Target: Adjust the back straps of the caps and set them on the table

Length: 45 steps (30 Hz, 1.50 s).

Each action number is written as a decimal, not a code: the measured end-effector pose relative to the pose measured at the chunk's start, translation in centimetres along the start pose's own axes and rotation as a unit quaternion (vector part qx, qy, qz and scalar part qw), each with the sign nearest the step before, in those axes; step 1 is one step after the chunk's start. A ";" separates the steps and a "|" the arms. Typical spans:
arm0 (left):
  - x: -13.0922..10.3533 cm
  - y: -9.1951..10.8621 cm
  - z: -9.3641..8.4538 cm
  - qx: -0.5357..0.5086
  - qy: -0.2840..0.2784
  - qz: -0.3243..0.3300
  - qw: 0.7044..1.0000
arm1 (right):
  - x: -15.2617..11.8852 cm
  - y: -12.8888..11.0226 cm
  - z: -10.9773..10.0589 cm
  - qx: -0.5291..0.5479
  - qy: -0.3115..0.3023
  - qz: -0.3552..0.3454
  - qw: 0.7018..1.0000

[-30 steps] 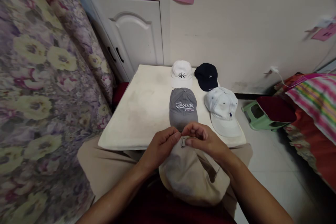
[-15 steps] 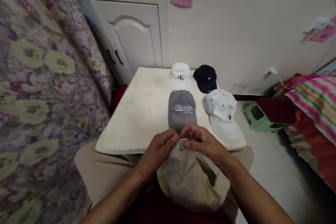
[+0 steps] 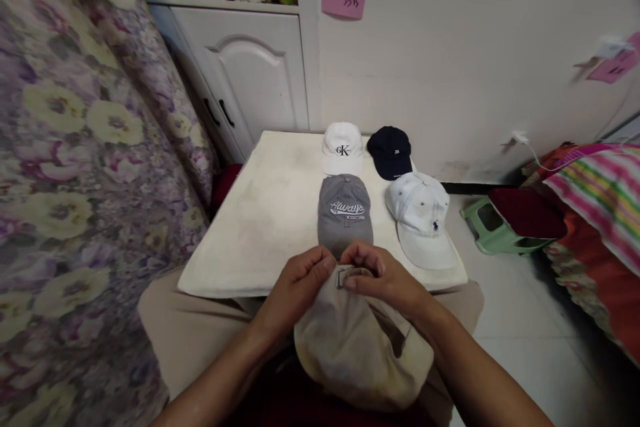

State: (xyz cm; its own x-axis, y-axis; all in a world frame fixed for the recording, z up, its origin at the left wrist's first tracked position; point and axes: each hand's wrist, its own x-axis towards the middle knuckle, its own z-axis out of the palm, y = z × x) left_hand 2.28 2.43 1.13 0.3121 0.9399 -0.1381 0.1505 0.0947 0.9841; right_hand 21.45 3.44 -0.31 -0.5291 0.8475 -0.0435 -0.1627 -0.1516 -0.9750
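Note:
A beige baseball cap (image 3: 360, 353) hangs over my lap, its back strap turned up towards the table. My left hand (image 3: 303, 283) pinches the strap's end just left of a small metal buckle (image 3: 341, 279). On the buckle's other side, my right hand (image 3: 383, 273) grips the strap between thumb and fingers. Directly beyond my fingertips lies a grey cap (image 3: 345, 210) with white lettering. Behind it sits a white cap (image 3: 343, 148) with black letters, beside a navy cap (image 3: 390, 152). A pale cap (image 3: 421, 217) with a small dark emblem rests at the right edge.
The caps lie on a cream-covered table (image 3: 250, 213). A floral curtain (image 3: 75, 180) hangs at the left, near a white cabinet (image 3: 255, 67). On the right stand a green stool (image 3: 480, 227) with a dark red top and a bed with striped cloth (image 3: 600, 187).
The beige cap and both hands sit slightly further left in view. My right thumb has slid a little left along the strap, close to the buckle.

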 end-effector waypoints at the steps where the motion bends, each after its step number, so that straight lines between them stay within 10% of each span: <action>1: 0.0 0.2 -0.1 0.005 -0.003 0.001 1.000 | -0.1 -0.1 -0.1 -0.003 0.000 -0.001 1.000; 6: -0.6 0.9 -0.8 0.036 -0.083 0.019 0.996 | -0.4 -0.5 -0.1 -0.031 0.009 -0.004 0.999; 20: -1.4 -0.3 0.1 -0.081 -0.037 0.001 0.996 | -1.0 -0.9 0.1 -0.007 0.004 -0.010 1.000; 28: -1.6 -0.4 0.4 -0.171 -0.008 -0.052 0.984 | -2.2 -1.6 0.5 -0.265 0.052 -0.108 0.957; 45: -1.1 -0.5 -0.3 -0.073 -0.025 -0.027 0.997 | -2.4 -1.1 1.7 -0.364 0.066 -0.174 0.913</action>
State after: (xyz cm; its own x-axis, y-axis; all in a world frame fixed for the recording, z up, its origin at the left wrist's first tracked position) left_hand 1.56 1.43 0.84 0.3535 0.9153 -0.1933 0.0306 0.1952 0.9803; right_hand 21.49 0.67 1.22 -0.4374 0.8415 0.3170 0.3203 0.4752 -0.8195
